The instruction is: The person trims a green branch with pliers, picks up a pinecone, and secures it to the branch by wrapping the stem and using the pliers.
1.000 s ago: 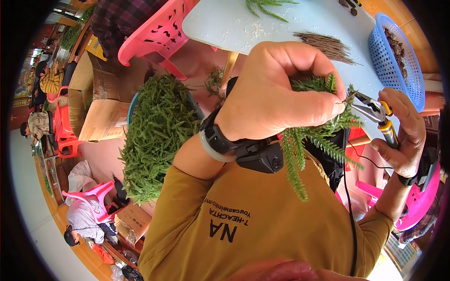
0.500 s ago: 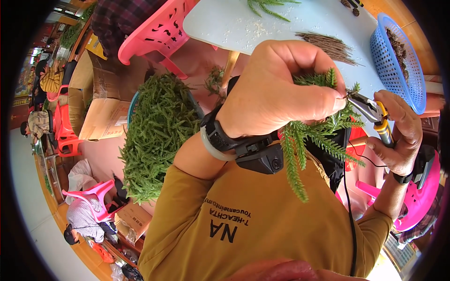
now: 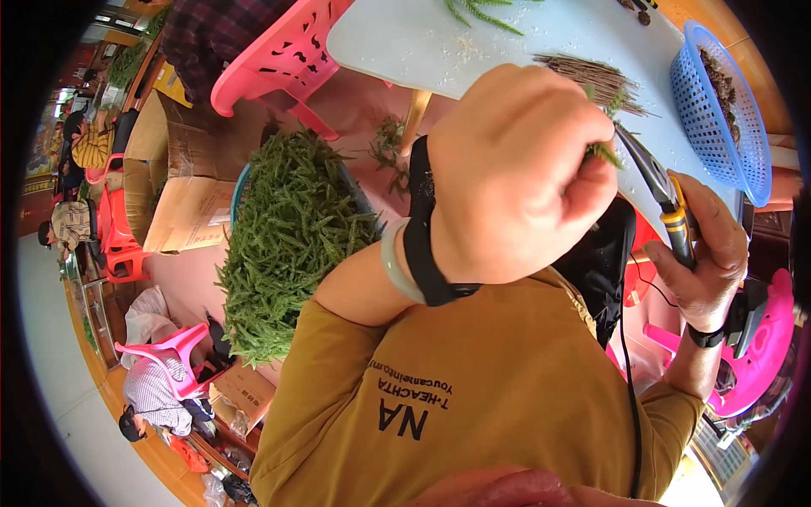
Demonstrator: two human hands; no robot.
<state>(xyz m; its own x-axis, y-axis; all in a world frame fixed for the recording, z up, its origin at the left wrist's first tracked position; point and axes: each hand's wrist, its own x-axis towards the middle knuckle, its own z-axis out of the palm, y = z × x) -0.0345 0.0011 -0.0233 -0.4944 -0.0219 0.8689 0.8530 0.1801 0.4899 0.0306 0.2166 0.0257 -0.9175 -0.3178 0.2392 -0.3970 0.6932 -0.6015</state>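
While the left hand [image 3: 515, 177] is raised close to the camera, it is closed into a fist around a small green sprig [image 3: 601, 150], of which only a few tips are seen poking out beside the thumb. A black strap and a pale bangle are worn on that wrist. The right hand [image 3: 705, 258] is held lower on the right and is wrapped around the yellow-and-black handles of a pair of snips [image 3: 663, 190]. The dark blades are pointed up and to the left, and their tip is brought right to the sprig at the edge of the left fist; whether the blades are shut on the stem cannot be told, since the meeting point is hidden by the fingers. The two hands are kept close together but are not touching.

Beyond the hands, a white bench [image 3: 507, 46] is seen, on which a bundle of bare brownish stems [image 3: 591, 76] is laid, apparently stripped, though the fisheye rim blurs it. A blue plastic basket [image 3: 726, 118] with dark bits inside is set at the right end of the bench. Below the bench on the left, a large heap of green sprigs [image 3: 291, 237] is piled in a tub beside a cardboard box [image 3: 182, 211]. Pink plastic chairs [image 3: 283, 55] are placed around, and other people are seated at the far left.
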